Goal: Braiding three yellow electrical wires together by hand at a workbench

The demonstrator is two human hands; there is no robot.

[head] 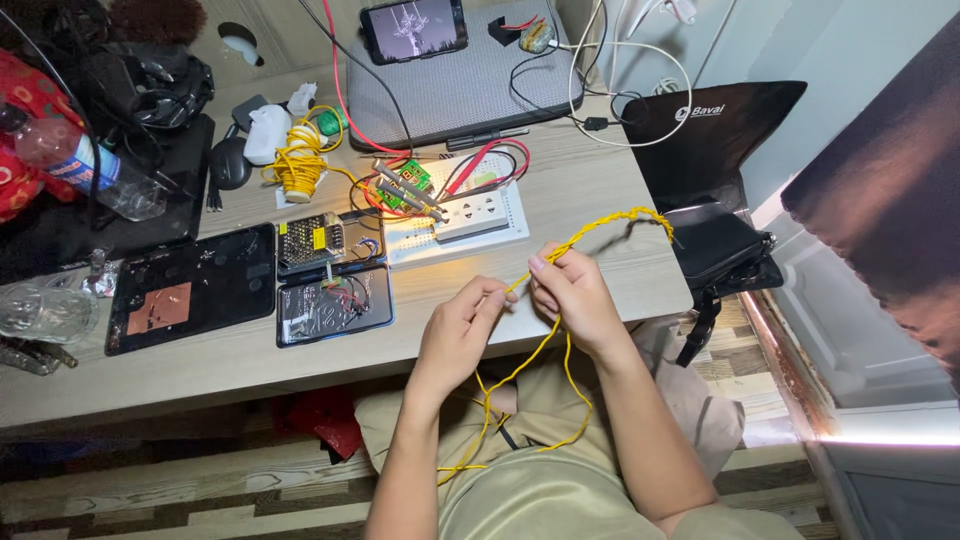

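Thin yellow twisted wire (600, 228), arching above the pale wooden surface (560, 290): I am pinching it between my left hand (462, 335) and right hand (572, 297), fingers closed, keeping the twist taut; white power strip (472, 212) lying beyond.

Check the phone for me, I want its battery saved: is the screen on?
On: the phone, propped on the grey laptop, shows a lit picture.
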